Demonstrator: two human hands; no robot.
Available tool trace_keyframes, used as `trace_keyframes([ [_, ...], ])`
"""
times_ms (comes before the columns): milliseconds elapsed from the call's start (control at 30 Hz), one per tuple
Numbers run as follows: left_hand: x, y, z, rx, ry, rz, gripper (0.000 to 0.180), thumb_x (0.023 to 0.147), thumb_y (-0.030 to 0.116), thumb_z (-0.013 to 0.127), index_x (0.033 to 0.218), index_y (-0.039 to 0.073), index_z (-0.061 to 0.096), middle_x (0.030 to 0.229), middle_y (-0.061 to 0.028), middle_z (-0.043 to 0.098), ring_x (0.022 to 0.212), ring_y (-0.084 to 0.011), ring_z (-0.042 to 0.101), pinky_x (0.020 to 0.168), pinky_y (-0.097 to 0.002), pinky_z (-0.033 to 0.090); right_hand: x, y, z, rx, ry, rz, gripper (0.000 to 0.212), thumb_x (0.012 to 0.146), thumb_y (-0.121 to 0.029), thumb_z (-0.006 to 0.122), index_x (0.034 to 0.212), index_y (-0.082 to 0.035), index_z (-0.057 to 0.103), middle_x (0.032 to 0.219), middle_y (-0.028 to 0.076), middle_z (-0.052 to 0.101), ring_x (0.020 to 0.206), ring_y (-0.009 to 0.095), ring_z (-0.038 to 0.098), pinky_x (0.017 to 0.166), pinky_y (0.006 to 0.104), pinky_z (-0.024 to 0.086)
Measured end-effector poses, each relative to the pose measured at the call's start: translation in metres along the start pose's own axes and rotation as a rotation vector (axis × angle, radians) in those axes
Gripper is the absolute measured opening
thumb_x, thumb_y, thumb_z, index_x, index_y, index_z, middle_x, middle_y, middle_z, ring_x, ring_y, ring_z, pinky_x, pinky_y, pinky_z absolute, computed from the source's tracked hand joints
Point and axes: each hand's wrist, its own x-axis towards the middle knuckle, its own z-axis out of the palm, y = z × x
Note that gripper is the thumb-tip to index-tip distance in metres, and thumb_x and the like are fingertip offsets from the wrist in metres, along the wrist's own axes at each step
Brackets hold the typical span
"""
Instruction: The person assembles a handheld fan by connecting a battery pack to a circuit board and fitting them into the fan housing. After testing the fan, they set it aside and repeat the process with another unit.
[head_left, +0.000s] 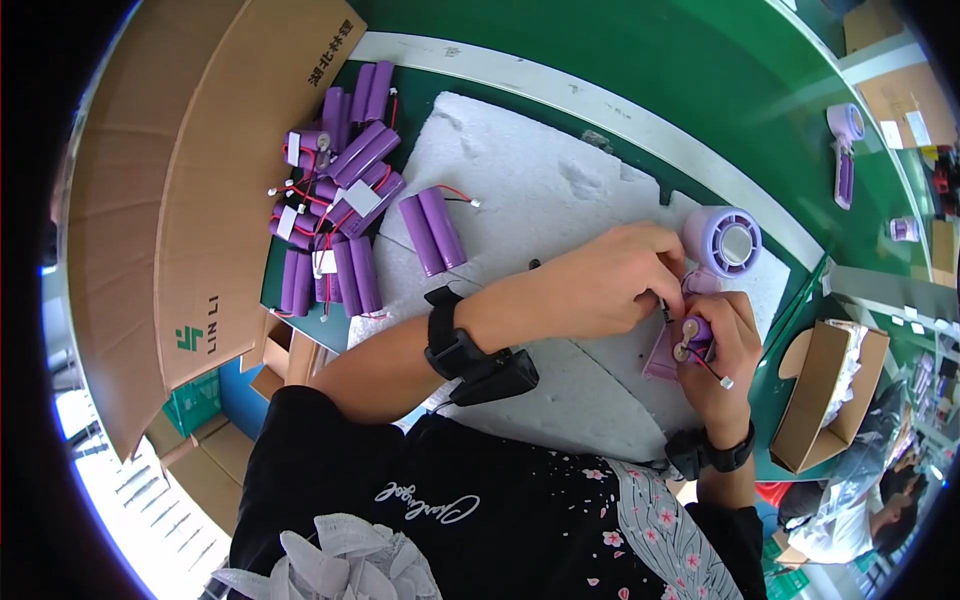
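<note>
A purple handheld fan (700, 222) lies at the right of a white foam sheet, its round head facing up and its handle toward me. My right hand (728, 350) is closed around the handle, where a purple battery pack (698, 328) sits with a short wire ending in a white plug (727, 382). Over the fan's neck bends my left hand (630, 275), its fingertips pinched together by a thin dark wire or piece too small to make out. Left of it, one loose battery pack (432, 232) rests on the foam.
Several purple battery packs (350, 200) with red wires are piled at the left, beside a tall cardboard box (215, 200). The foam sheet (540, 165) covers the green bench. Another fan (845, 150) lies far right. An open carton (830, 395) stands right of my right hand.
</note>
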Motion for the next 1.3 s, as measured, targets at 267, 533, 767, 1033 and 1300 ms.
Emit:
trace_keyframes([
  [267,0.008,0.022,-0.011,0.040,0.094,0.001,0.016,0.068,-0.005,0.063,0.078,0.007,0.069,0.095,-0.0072,0.062,0.091,-0.0276,0.061,0.072,-0.0376,0.052,-0.017,0.022,-0.001,0.205,0.072,0.077,0.035,0.065,0.001,0.076,0.095,-0.001,0.059,0.095,0.015,0.062,0.085,0.033,0.058,0.074,0.0381,0.048],
  [533,0.006,0.086,0.034,0.191,-0.141,0.445,0.007,0.066,0.012,0.066,0.066,0.007,0.063,0.075,-0.0082,0.059,0.075,-0.0280,0.064,0.060,-0.0401,0.049,-0.011,0.002,-0.028,-0.165,0.005,0.333,0.038,0.072,-0.008,0.079,0.104,0.002,0.061,0.111,0.017,0.059,0.088,0.031,0.060,0.077,0.0360,0.048],
  [767,-0.010,0.081,0.092,0.230,-0.568,0.447,0.012,0.065,0.013,0.066,0.073,0.004,0.069,0.068,-0.0118,0.063,0.071,-0.0296,0.067,0.060,-0.0407,0.051,0.008,-0.062,-0.075,-0.045,-0.206,0.255,0.036,0.080,-0.011,0.074,0.112,0.000,0.062,0.106,0.016,0.062,0.087,0.032,0.061,0.075,0.0363,0.049],
  [1033,-0.025,0.079,0.093,-0.106,-0.464,0.332,0.012,0.071,0.007,0.063,0.081,0.001,0.066,0.074,-0.0131,0.065,0.073,-0.0266,0.065,0.066,-0.0378,0.050,0.043,-0.073,0.007,0.373,-0.900,-0.087,0.020,0.085,-0.008,0.067,0.102,0.001,0.066,0.092,0.016,0.066,0.081,0.034,0.064,0.071,0.0379,0.051],
  [1300,-0.044,0.074,0.087,-0.508,-0.257,0.121,0.011,0.076,0.001,0.061,0.088,-0.001,0.061,0.081,-0.0142,0.065,0.076,-0.0225,0.062,0.072,-0.0351,0.048,0.038,-0.064,0.027,0.426,-0.848,-0.042,0.013,0.088,-0.006,0.064,0.098,0.003,0.064,0.083,0.013,0.066,0.072,0.026,0.067,0.064,0.0326,0.051],
])
